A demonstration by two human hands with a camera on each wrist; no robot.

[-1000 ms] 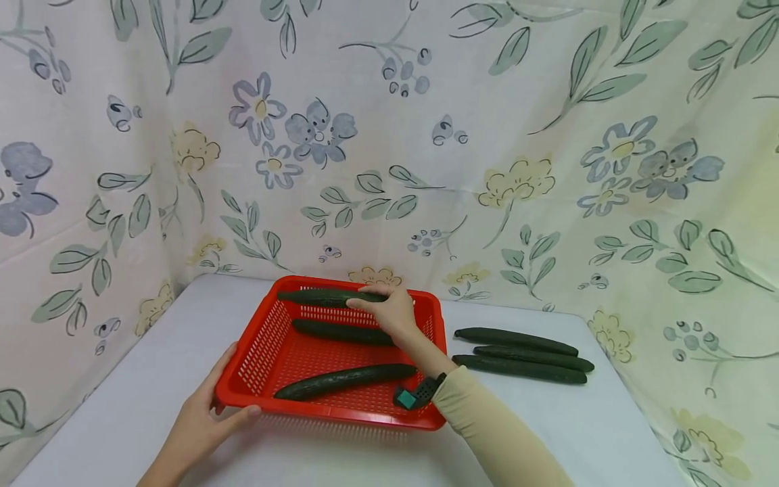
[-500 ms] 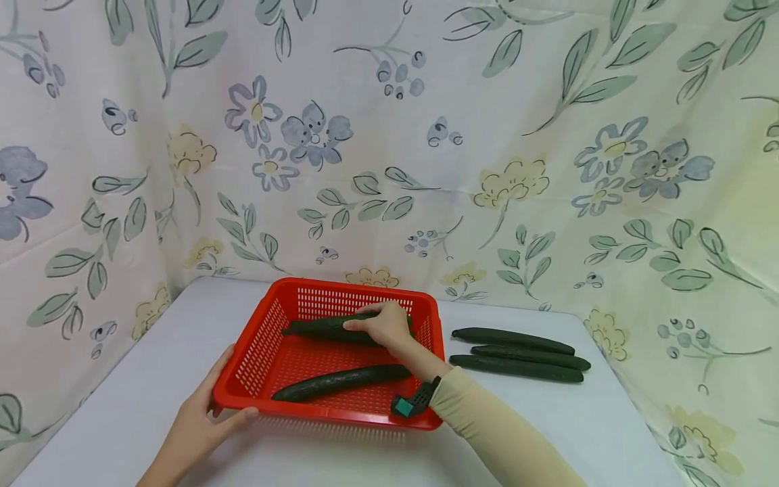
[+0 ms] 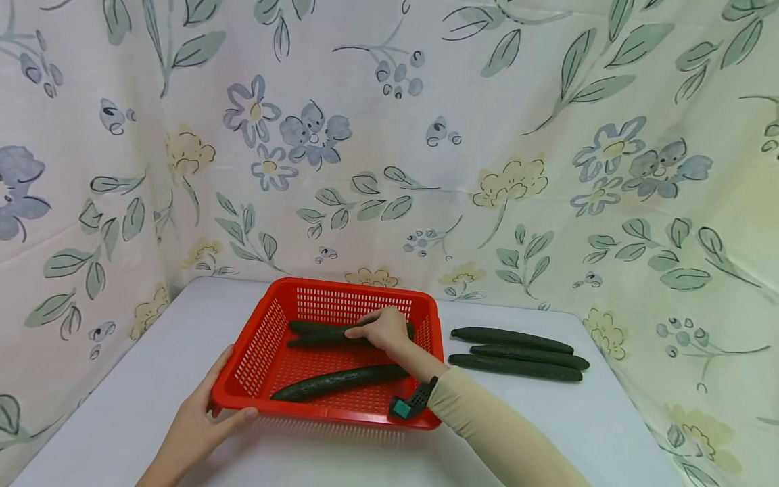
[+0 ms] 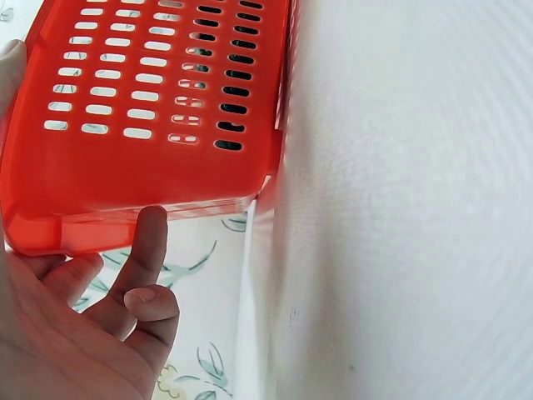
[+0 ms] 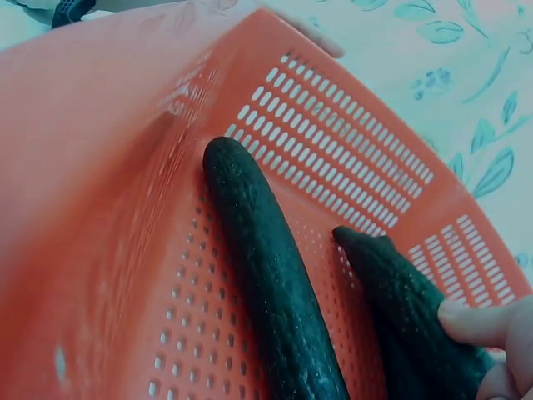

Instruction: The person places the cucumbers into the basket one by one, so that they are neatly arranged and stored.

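At the far left, the left hand (image 3: pixel 197 421) has its thumb and bent fingers clamped on the near left corner of the red basket (image 3: pixel 328 412), which seems to serve for steadying it. To the right of these fingers, inside the basket, is the held cucumber (image 5: pixel 404 292). The right hand (image 3: pixel 386 329) pinches it between thumb and fingers toward its right part; the fingertips on the far side are hidden. The step in hand looks to be the laying down of this cucumber next to another one. Probably the next move calls for settling it fully on the basket floor, then loosening the right fingers and lifting them away without rolling it.

As for the container, the basket has three cucumbers in it. To the left of the right fingers, the end of the back cucumber (image 3: pixel 299 327) shows just behind the held one; whether these two touch is hard to tell. The front cucumber (image 3: pixel 337 382) lies nearer to the person than the right fingers, well apart from this pair. To the right of the right fingers, outside the basket, three loose cucumbers (image 3: pixel 517 368) lie close together on the white table (image 3: pixel 584 412).
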